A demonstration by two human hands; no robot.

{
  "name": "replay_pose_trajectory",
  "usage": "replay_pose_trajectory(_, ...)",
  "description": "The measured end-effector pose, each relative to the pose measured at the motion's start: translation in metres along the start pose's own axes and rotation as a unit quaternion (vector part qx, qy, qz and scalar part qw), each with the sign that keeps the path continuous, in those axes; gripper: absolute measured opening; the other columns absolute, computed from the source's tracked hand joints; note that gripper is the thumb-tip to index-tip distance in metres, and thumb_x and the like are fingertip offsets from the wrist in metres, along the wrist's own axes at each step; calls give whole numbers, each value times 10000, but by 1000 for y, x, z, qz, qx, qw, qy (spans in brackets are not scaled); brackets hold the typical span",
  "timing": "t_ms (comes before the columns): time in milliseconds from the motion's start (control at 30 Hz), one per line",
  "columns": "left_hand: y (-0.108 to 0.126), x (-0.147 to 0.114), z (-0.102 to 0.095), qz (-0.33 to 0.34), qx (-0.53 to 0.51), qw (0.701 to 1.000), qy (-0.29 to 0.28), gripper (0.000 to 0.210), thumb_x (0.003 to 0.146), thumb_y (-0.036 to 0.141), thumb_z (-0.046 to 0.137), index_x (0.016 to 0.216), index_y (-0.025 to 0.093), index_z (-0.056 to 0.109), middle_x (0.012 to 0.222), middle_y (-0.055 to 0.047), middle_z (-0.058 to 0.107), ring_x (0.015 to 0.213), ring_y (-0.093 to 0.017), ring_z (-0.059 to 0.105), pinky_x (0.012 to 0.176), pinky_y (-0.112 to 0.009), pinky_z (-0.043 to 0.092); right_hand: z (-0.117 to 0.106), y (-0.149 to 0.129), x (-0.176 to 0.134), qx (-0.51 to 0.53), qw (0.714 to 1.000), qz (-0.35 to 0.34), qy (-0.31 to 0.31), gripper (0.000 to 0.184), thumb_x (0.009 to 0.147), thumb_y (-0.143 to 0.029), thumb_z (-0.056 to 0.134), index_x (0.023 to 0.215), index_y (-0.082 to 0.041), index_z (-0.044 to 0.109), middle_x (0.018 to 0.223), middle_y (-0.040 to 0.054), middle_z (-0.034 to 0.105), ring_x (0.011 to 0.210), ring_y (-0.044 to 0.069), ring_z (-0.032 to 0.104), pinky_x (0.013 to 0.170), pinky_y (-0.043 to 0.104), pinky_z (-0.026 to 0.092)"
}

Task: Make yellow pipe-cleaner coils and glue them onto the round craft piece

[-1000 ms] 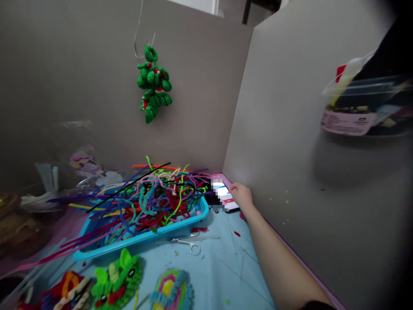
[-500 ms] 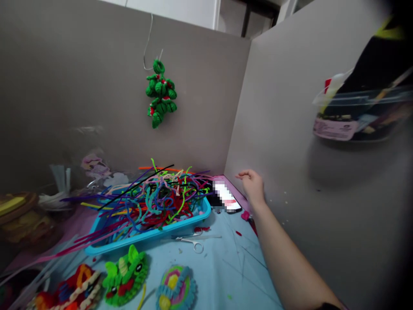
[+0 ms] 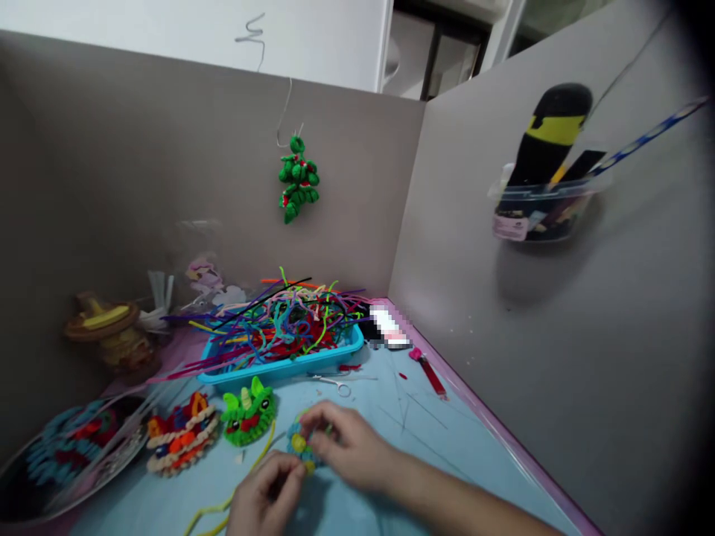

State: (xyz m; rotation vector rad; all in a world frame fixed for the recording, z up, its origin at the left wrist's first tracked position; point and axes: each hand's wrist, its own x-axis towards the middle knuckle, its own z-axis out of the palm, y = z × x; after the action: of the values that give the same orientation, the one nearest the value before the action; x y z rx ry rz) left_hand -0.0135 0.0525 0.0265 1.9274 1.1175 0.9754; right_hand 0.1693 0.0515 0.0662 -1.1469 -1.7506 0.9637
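Observation:
A round blue and yellow pipe-cleaner piece (image 3: 298, 442) lies low in the middle of the head view, partly covered by my fingers. My right hand (image 3: 349, 447) comes in over its right side, with bent fingers and thumb on its rim. At the lower edge, my left hand (image 3: 267, 493) is closed, thumb and forefinger pinched by a yellow part of the piece. A yellow pipe cleaner (image 3: 215, 510) runs along the table behind the left hand. Left of the hands sit a green dragon-like head (image 3: 251, 417) and an orange, blue and beige piece (image 3: 184, 439).
A blue tray (image 3: 302, 365) heaped with pipe cleaners stands behind, scissors (image 3: 338, 385) before it. A phone (image 3: 391, 331) and a red tool (image 3: 433, 376) lie to the right. A dish (image 3: 42, 514) stands at left. Green figures (image 3: 299, 182) and a tub (image 3: 544, 216) hang from the partitions.
My right hand has come back from beside the phone to the round piece. My left hand has entered from below. The camera view has shifted.

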Motion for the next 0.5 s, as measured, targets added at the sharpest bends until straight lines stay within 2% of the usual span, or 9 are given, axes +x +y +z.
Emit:
replay_pose_trajectory(33,2,3,0,-30,-19,999,-4,270,817,374,542,666,175,644,627,-18,629,585,-151,592,539,-204,477,14,3,-7,-1,1000,-17,-8,225,826,-283,565,1032,-196,588,970,41,653,782,146,594,616,220,442)
replay_pose_trajectory(100,8,10,-2,-72,-51,996,-7,264,770,391,570,659,166,652,630,-28,640,605,-170,594,558,-226,476,31,7,-15,7,1000,-20,6,253,842,-322,568,1058,-192,581,946,45,646,776,148,580,628,224,435)
replay_pose_trajectory(200,19,22,-2,-103,-77,992,1,264,732,404,583,660,160,655,638,-38,650,623,-183,592,577,-242,468,38,8,-15,57,996,7,75,211,894,-334,495,1016,-188,586,901,46,632,760,144,572,670,240,446)
replay_pose_trajectory(267,22,27,-1,-104,-80,991,-4,271,741,408,574,683,159,664,661,-44,659,641,-187,595,593,-248,468,38,9,-14,93,988,22,121,190,905,-319,468,967,-184,587,908,52,627,792,149,577,717,253,456)
replay_pose_trajectory(333,21,29,2,-94,-73,993,-7,281,761,412,561,700,160,671,672,-46,659,640,-184,594,591,-246,466,37,12,-14,98,985,33,140,175,896,-301,467,918,-178,589,881,55,626,795,156,578,720,260,457)
replay_pose_trajectory(500,10,21,5,-36,-17,999,-25,259,802,381,565,683,176,670,664,-35,639,623,-165,597,561,-214,450,34,22,-20,60,988,78,118,143,826,-283,534,822,-159,606,720,32,615,658,146,559,595,237,423)
